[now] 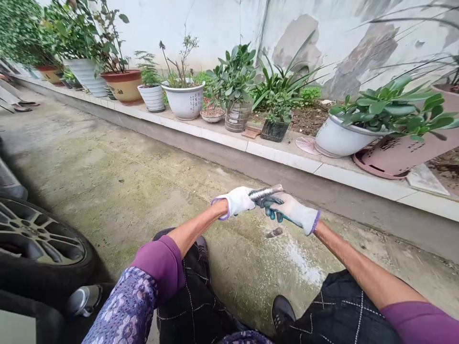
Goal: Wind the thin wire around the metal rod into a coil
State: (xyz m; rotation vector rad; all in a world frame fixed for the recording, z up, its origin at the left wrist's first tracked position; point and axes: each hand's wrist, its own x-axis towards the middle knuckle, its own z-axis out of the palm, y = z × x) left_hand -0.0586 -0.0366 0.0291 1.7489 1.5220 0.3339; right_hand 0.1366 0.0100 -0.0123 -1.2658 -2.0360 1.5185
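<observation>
1. So both hands are up front over the ground [150,177], in white gloves [236,199] with purple cuffs [316,222] and dark greenish palms.
2. Left hand [244,200] is closed around the near end of a short rod-like piece [266,192]. The piece has a whitish, streaky side and a brownish far end, and it points off to the right, slightly upward.
3. Right hand [290,209] is right up against that same piece, fingers curled under it. Honestly can't tell if it's really gripping it or tucking something else in there.
4. Just below the hands there's a small brown scrap [274,232] on the ground, then a patch of white powder [303,263] between there and the person's right knee.
5. Purple sleeves [159,265], black trousers [179,310] with white stitched lines, dark shoe [283,313] next to the powder.
6. Over on the left: a car wheel [34,234], with a shiny metal cup [81,300] near it.
7. Beyond the hands, a tiled ledge [222,140] carries a row of potted plants, including a white pot with writing [185,101] and a tilted pink planter [409,153]. Behind that, a peeling white wall [215,28].
</observation>
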